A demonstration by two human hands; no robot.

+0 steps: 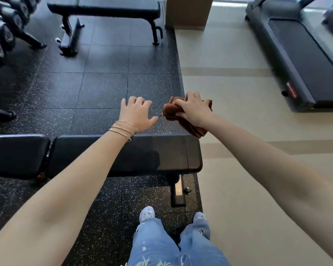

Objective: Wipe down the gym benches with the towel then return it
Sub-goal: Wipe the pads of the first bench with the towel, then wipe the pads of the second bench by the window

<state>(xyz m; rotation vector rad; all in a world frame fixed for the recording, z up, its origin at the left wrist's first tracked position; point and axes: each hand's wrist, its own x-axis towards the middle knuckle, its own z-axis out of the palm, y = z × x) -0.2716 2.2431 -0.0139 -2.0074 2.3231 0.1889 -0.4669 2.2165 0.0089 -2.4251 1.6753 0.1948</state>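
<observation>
2 bare arms reach forward over the near bench (123,156), which is black and padded and runs across the view from left to right. I see my right hand (195,110) closed tight around the towel (183,120), a brown folded cloth; the fingers wrap over its top and a part of it hangs down below the wrist. The towel is in the air past the far right corner of the bench; I cannot tell if its lower edge touches the pad. My left hand (136,114) is empty, with the fingers spread and a little curled, palm facing down, and its thumb points toward the towel, almost reaching a loose thread at its left edge. 3 thin bracelets (123,130) sit on the left wrist.

Below the bench I see 2 legs in light blue jeans (158,244) and pale shoes (146,214) standing on the dark speckled rubber floor (104,87). 1 more bench (106,7), also black, stands farther away at the top of the view. Dumbbells on a rack (6,29) are at the upper left, and a treadmill (304,54) stands on the beige floor at the upper right.
</observation>
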